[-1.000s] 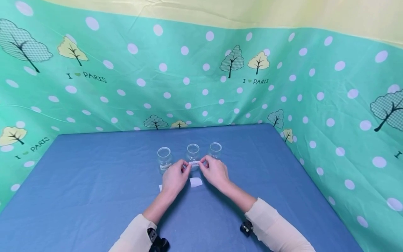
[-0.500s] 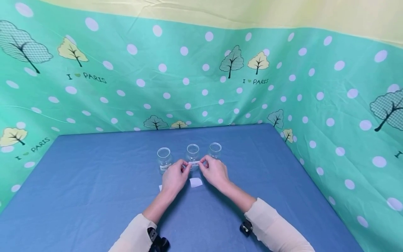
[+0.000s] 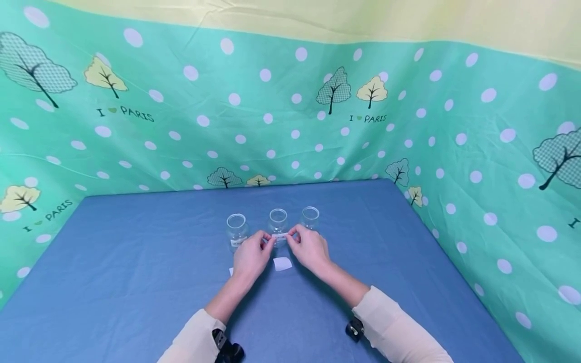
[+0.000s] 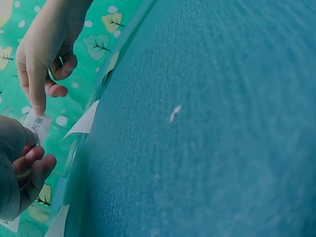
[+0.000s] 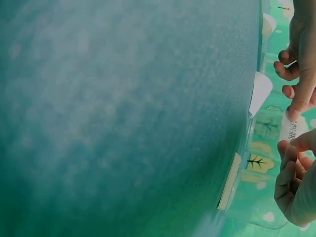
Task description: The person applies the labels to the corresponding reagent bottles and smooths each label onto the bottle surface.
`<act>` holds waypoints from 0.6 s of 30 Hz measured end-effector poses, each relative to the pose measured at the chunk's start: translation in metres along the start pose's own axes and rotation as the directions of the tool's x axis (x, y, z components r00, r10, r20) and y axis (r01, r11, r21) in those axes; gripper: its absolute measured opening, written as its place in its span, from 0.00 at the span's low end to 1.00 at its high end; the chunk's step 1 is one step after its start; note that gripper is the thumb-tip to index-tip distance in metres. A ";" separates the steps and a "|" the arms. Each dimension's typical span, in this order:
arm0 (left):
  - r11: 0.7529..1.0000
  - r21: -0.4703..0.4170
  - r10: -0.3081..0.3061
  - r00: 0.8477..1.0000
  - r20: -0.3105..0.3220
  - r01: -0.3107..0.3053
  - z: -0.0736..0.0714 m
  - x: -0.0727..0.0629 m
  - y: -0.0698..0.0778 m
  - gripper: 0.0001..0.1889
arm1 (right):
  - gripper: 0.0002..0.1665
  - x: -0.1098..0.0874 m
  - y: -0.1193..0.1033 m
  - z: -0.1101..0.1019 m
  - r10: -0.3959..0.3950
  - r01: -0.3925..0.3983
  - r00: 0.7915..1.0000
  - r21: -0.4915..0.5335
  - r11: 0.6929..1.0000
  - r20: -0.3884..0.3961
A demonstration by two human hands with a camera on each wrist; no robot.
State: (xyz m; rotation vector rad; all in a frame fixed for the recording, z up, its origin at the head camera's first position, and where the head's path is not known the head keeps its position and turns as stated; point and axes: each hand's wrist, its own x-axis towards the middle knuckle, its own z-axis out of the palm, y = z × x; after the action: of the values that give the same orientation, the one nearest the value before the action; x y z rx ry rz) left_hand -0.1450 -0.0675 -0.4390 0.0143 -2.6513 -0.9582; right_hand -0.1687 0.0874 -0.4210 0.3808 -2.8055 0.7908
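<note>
Three clear glass jars stand in a row: the left jar (image 3: 236, 222), the middle jar (image 3: 278, 218) and the right jar (image 3: 310, 217). At the front of the middle jar, my left hand (image 3: 251, 254) pinches the left end of a white printed label (image 3: 280, 237), and my right hand (image 3: 310, 248) pinches its right end. The label lies straight between the fingertips; whether it sticks to the glass is hard to tell. Another white label (image 3: 238, 242) is on the left jar. My right hand covers most of the right jar's body.
A curled white paper piece (image 3: 282, 263) lies on the blue tablecloth (image 3: 150, 262) before the middle jar. A second paper piece (image 3: 231, 271) shows beside my left wrist. In the right wrist view, a yellowish strip (image 5: 229, 181) lies near the right jar. A patterned green curtain (image 3: 272, 101) encloses the table.
Both hands keep their places at the label's two ends. The jars and paper pieces stay put; only the head view has tilted very slightly.
</note>
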 end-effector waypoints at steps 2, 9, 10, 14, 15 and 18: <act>1.000 0.001 -0.003 1.000 0.001 0.003 0.000 0.000 0.000 0.09 | 0.06 0.000 0.000 0.000 0.003 -0.003 1.000 0.001 1.000 0.002; 1.000 0.004 0.004 1.000 -0.001 -0.004 0.000 0.000 0.000 0.09 | 0.06 0.000 0.000 0.000 -0.007 0.008 1.000 0.009 1.000 -0.008; 1.000 0.005 0.006 1.000 -0.002 -0.006 0.000 0.000 0.000 0.09 | 0.06 0.000 0.000 0.000 -0.009 0.009 1.000 0.010 1.000 -0.010; 1.000 0.003 0.006 1.000 0.001 -0.006 0.000 0.000 0.000 0.09 | 0.06 0.000 -0.001 0.000 0.000 0.000 1.000 0.005 1.000 -0.007; 1.000 0.002 0.004 1.000 0.002 -0.004 0.000 0.000 0.000 0.09 | 0.06 0.000 0.000 0.000 -0.001 0.001 1.000 0.003 1.000 -0.005; 1.000 -0.004 -0.001 1.000 0.004 0.001 0.000 0.000 0.000 0.09 | 0.06 -0.001 -0.001 -0.001 -0.002 0.002 1.000 -0.005 1.000 -0.006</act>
State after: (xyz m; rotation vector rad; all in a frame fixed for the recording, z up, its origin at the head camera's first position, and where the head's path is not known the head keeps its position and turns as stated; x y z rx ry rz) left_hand -0.1451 -0.0677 -0.4395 0.0137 -2.6531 -0.9645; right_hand -0.1679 0.0874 -0.4204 0.3793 -2.8012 0.7831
